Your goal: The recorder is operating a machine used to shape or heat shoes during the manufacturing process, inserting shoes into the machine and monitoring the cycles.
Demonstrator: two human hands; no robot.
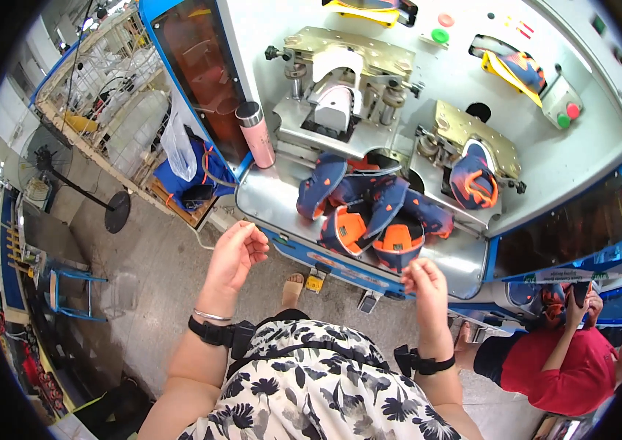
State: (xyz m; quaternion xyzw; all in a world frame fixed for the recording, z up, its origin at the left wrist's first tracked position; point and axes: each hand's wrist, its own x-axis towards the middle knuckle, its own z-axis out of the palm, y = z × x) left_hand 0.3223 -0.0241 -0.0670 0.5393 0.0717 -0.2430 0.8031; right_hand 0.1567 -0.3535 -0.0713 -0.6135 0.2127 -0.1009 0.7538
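The left hand (pixel 241 248) is raised just in front of the metal surface (pixel 265 196), its fingers loosely curved and half-open, thumb near the index finger; the right hand (pixel 423 277) hangs at the front edge, close by the pile of shoe uppers (pixel 386 207), its fingers curled in toward the thumb; whether it pinches anything I cannot tell.

The uppers, navy with orange patches, lie heaped on the middle of the surface, overlapping one another; the two nearest the front show bright orange linings, and the rightmost of these sits nearest the right hand; another navy-and-orange upper (pixel 474 181) is on the right-hand station of the moulding machine (pixel 340 59), heel patch facing out; the left-hand station carries a pale rounded form (pixel 334 108) between metal clamps.

A pink bottle (pixel 256 138) with a steel cap stands at the left end of the surface, beside a dark tinted panel (pixel 201 73); higher up, a further upper (pixel 520 70) rests over a yellow piece in a wall opening; at the lower right, a co-worker in a red top (pixel 567 367) holds a phone (pixel 582 293).
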